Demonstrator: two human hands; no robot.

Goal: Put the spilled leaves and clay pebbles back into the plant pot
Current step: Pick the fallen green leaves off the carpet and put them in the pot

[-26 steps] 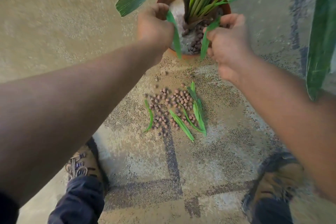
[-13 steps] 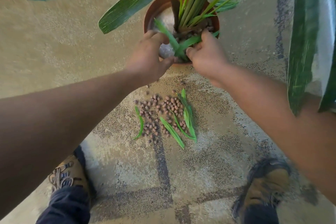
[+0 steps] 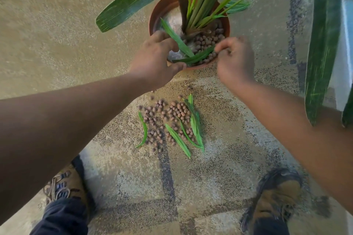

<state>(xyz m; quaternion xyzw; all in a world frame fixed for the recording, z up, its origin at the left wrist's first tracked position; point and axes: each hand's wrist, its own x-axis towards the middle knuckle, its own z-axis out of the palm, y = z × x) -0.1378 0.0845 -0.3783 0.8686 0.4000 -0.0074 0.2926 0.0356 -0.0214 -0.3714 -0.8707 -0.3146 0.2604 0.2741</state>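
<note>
leaves [image 3: 193, 57] should drop flat inside the pot [image 3: 227, 25]; we let our left hand [image 3: 158, 59] and right hand [image 3: 234, 57] unpinch them.

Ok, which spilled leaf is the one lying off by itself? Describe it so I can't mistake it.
Start at the terracotta pot and drop to the pile of clay pebbles on the floor in front of it. The lone leaf lies at that pile's left edge. It is thin and curved, alone on that side, while the other spilled leaves cluster at the right.
</note>
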